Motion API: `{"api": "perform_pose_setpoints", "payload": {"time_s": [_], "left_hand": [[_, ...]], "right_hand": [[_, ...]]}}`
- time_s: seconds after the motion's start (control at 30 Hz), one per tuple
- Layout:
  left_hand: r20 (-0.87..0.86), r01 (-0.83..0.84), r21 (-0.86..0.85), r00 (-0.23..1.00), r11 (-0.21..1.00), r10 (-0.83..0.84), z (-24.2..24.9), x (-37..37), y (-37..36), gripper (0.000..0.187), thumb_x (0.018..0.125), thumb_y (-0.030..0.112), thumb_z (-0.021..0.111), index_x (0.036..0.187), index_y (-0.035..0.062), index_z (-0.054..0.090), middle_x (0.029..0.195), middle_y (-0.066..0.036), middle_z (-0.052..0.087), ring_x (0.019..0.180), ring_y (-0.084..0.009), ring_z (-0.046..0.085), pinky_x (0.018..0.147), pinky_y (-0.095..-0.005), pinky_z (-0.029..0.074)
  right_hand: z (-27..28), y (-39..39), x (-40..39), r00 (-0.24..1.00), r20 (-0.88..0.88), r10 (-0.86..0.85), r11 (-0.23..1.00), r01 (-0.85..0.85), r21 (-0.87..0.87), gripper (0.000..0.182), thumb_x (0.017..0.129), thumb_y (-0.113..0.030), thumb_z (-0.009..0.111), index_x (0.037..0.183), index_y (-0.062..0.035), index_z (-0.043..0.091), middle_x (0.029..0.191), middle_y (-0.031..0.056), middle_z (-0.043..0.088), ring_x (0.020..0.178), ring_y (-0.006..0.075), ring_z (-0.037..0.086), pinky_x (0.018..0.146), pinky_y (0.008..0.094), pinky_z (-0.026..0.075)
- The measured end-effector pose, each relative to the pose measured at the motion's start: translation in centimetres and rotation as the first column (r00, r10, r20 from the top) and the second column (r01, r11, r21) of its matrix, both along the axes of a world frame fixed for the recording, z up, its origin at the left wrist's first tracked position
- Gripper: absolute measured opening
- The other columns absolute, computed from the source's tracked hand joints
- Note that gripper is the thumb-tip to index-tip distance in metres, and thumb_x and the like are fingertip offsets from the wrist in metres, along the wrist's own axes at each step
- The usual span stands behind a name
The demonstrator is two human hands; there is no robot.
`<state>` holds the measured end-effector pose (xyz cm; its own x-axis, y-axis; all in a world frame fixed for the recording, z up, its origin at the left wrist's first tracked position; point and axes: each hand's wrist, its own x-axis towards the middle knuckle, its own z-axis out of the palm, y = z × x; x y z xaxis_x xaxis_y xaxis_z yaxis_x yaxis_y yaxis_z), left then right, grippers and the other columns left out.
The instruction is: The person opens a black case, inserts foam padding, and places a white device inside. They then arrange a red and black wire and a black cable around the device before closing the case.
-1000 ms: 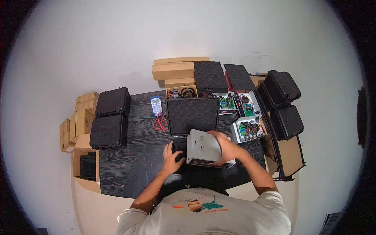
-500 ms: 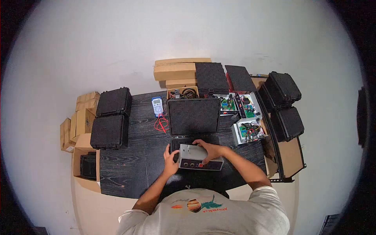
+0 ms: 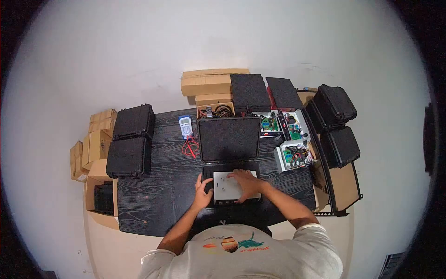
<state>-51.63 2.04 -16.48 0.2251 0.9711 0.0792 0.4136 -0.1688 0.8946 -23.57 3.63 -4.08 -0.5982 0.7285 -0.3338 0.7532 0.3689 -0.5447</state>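
Note:
A light grey metal box [image 3: 225, 189] lies in the lower half of an open black case, its pale top facing up and its front panel barely visible. The foam-lined lid [image 3: 229, 139] of that case stands raised behind it. Spread over the right part of the box, my right hand [image 3: 247, 185] grips it between thumb and fingers. My left hand [image 3: 202, 193] is at the left rim of the case, beside the box, with thumb and fingers apart and nothing visible between them.
On the black table [image 3: 162, 195] are a multimeter [image 3: 186, 126] with red leads and, at the right, an opened unit with wires [image 3: 296, 156]. Black cases stand at the left [image 3: 128, 157] and right [image 3: 341, 146]. Cardboard boxes [image 3: 206, 83] sit behind.
The grey box has tilted back from showing its front panel to lying flatter and lower in the case. My right hand has moved with it; my left hand has barely moved.

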Motion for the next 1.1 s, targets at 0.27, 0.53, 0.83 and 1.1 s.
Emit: {"api": "perform_pose_setpoints", "payload": {"time_s": [0.27, 0.53, 0.83, 1.1], "left_hand": [[-0.045, -0.016, 0.013, 0.999, 1.0, 0.016, 0.9, 0.2, -0.2, 0.052, 0.082, 0.001, 0.07, 0.132, 0.0154, 0.064, 0.165, -0.029, 0.024, 0.152, -0.046, 0.026, 0.123, -0.0506, 0.025], [-0.152, 0.022, 0.171, 0.988, 0.985, 0.005, 1.6, 0.2, -0.3, 0.053, 0.088, 0.009, 0.071, 0.139, 0.0139, 0.06, 0.164, -0.029, 0.024, 0.148, -0.0485, 0.03, 0.121, -0.0534, 0.027], [0.124, -0.062, -0.028, 0.99, 0.998, 0.065, -0.6, 0.5, 0.9, 0.072, 0.102, 0.016, 0.058, 0.164, 0.007, 0.023, 0.163, -0.028, 0.032, 0.153, -0.0388, 0.032, 0.124, -0.042, 0.026], [0.328, -0.014, -0.278, 0.938, 0.961, 0.109, -1.2, -0.3, 0.7, 0.069, 0.107, 0.014, 0.05, 0.166, 0.0079, 0.015, 0.165, -0.021, 0.035, 0.152, -0.0293, 0.033, 0.123, -0.0342, 0.024]], "right_hand": [[-2.4, -1.9, -1.3, 0.988, 0.155, -0.018, 0.97, -0.021, 0.243, 0.12, 0.05, -0.042, 0.096, 0.154, -0.0185, 0.041, 0.154, 0.0285, 0.035, 0.145, 0.0496, 0.032, 0.12, 0.0669, 0.019], [-3.4, -2.6, -0.8, 0.987, 0.158, -0.008, 0.958, -0.038, 0.283, 0.111, 0.057, -0.043, 0.093, 0.153, -0.0188, 0.043, 0.159, 0.0282, 0.033, 0.147, 0.0486, 0.033, 0.123, 0.0658, 0.017], [-7.3, -4.3, 4.3, 0.677, -0.397, -0.62, 0.458, 0.723, 0.517, 0.086, 0.083, -0.012, 0.077, 0.157, -0.0047, 0.034, 0.153, 0.0261, 0.046, 0.148, 0.0428, 0.037, 0.123, 0.0488, 0.029], [-13.2, -5.4, 4.2, 0.282, -0.57, -0.772, 0.543, 0.759, -0.359, 0.082, 0.091, 0.0, 0.066, 0.161, -0.0027, 0.023, 0.15, 0.0188, 0.049, 0.138, 0.0276, 0.048, 0.117, 0.038, 0.034]]}}
